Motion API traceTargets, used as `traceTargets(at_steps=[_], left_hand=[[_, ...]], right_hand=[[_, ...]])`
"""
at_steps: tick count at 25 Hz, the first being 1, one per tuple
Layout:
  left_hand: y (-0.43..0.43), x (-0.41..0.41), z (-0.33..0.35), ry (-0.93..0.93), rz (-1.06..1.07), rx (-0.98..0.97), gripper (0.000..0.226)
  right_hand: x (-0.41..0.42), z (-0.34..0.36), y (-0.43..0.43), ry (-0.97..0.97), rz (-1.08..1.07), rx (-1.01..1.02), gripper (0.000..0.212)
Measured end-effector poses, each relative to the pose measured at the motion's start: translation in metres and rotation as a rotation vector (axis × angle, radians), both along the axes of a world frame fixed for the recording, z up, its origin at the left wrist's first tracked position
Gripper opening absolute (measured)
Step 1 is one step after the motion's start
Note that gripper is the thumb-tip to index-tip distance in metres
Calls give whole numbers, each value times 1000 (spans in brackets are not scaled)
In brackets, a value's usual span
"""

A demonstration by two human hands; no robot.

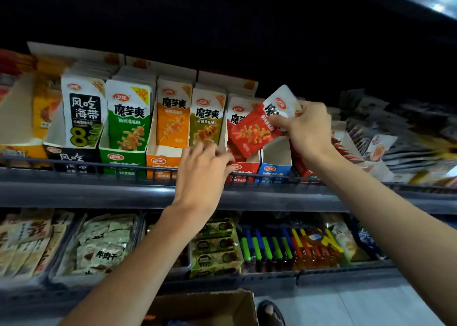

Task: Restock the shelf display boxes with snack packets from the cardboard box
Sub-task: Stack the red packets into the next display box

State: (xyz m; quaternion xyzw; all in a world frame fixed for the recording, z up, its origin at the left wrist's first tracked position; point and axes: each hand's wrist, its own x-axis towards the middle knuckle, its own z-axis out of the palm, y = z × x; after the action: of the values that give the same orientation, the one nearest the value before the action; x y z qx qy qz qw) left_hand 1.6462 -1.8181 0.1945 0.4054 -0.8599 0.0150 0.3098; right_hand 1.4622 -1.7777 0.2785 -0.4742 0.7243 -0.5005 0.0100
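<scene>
My right hand (305, 128) grips a tilted stack of red and white snack packets (257, 128) above the red display box (243, 167) on the upper shelf. Red packets stand in that box behind the held stack. My left hand (202, 170) holds the front edge of the red display box, fingers curled over its rim. A blue display box (274, 168) stands right of it and looks hollow. The cardboard box (210, 308) sits on the floor at the bottom of the view, partly behind my left forearm.
Black, green, orange and olive display boxes (123, 157) full of packets line the upper shelf to the left. A wire rail (99, 170) runs along the shelf front. The lower shelf (272, 251) holds trays of other snacks. A sandalled foot (269, 313) stands by the cardboard box.
</scene>
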Motion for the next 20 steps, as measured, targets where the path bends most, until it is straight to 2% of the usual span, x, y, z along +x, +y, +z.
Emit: traceTargets(at_steps=[4,8,11,12,15,18,20], left_hand=[[-2,-4,1,7,17,28,30],[-1,-4,1,46,8,24,25],[-1,-4,0,56,8,27,24],[-1,-4,-1,53,8,24,25],[-2,-5,-2,53,8,13,25],[-1,-4,-4,74,3,-4,24],[-1,-5,-5,86,-2,-13,22]], right_hand=[[2,13,-13,215,159,259,23],[5,18,-35,403,254,349,32],[6,5,-49,492,247,380,15],[6,0,-52,567,208,366,18],[7,-13,-58,791,54,297,60],[17,-22,-55,978,-5,299,87],[19,-26,-54,1027,-44,352,101]])
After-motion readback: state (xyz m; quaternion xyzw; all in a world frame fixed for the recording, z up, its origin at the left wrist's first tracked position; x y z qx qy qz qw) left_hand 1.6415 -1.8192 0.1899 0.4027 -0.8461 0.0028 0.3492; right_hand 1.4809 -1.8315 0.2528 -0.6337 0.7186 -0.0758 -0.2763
